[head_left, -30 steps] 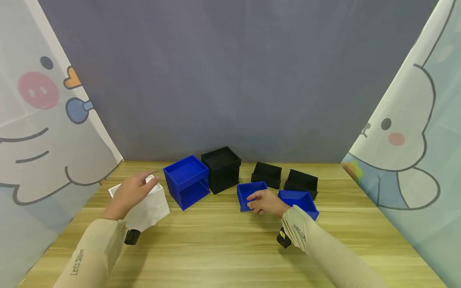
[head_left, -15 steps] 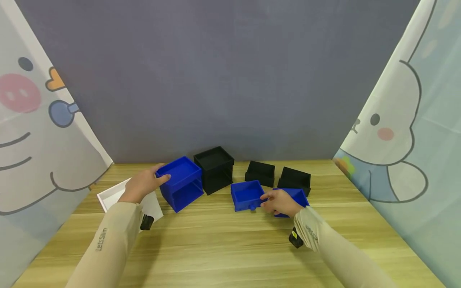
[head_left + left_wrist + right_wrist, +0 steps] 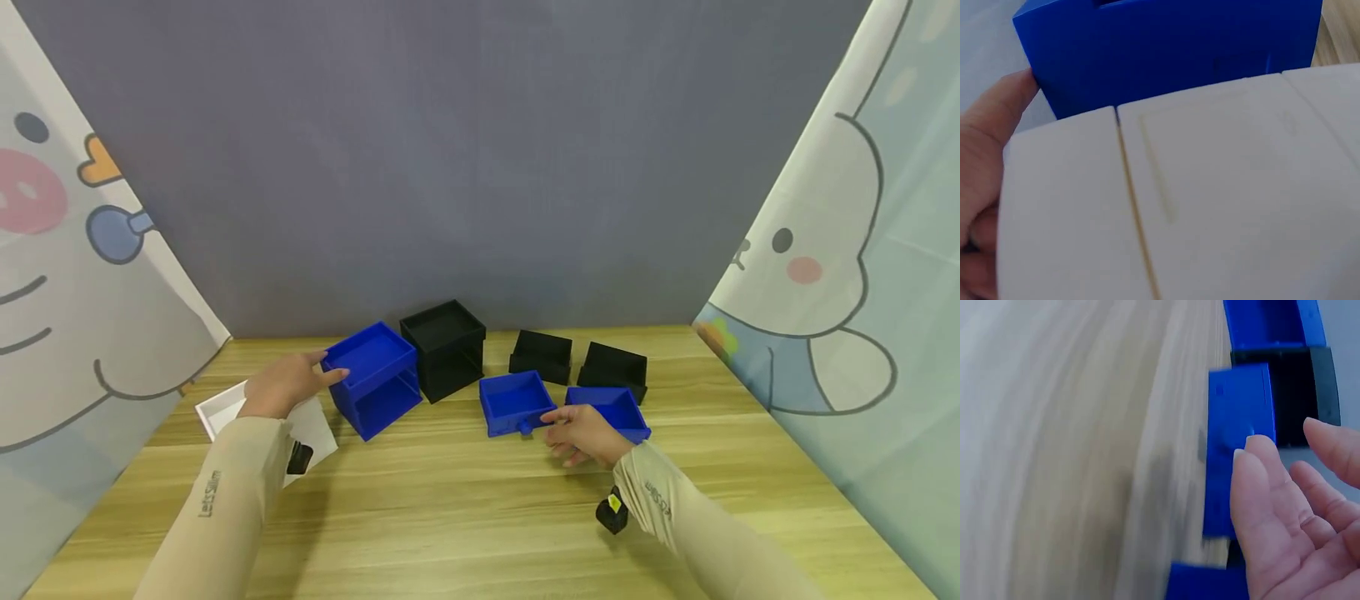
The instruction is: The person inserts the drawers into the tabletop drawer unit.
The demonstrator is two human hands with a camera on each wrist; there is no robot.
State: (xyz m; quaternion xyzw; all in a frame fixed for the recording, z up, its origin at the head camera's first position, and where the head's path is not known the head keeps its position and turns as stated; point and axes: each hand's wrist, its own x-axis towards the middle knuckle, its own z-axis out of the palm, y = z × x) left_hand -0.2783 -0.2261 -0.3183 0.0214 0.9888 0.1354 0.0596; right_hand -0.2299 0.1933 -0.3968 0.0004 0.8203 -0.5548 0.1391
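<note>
At the left, my left hand (image 3: 285,385) holds the near left side of a blue open-fronted cabinet (image 3: 367,358), thumb and fingers spread across it. One finger lies along the cabinet's edge (image 3: 1166,56) in the left wrist view. Under that hand a white box (image 3: 311,433) stands tilted. My right hand (image 3: 588,435) hovers beside a shallow blue drawer (image 3: 516,396) with a small round knob (image 3: 526,427); its fingers are loosely bent and grip nothing. In the right wrist view the fingertips overlap the drawer front (image 3: 1235,425); contact is unclear. A second blue drawer (image 3: 611,408) lies partly behind this hand.
A black open-fronted cabinet (image 3: 444,346) stands right of the blue one. Two black drawers (image 3: 542,354) sit behind the blue drawers. A grey cloth wall (image 3: 480,167) closes off the back of the wooden table (image 3: 420,517).
My left hand has gone from above the white box to the blue cabinet. The right hand has shifted right from inside the first blue drawer to its right front corner.
</note>
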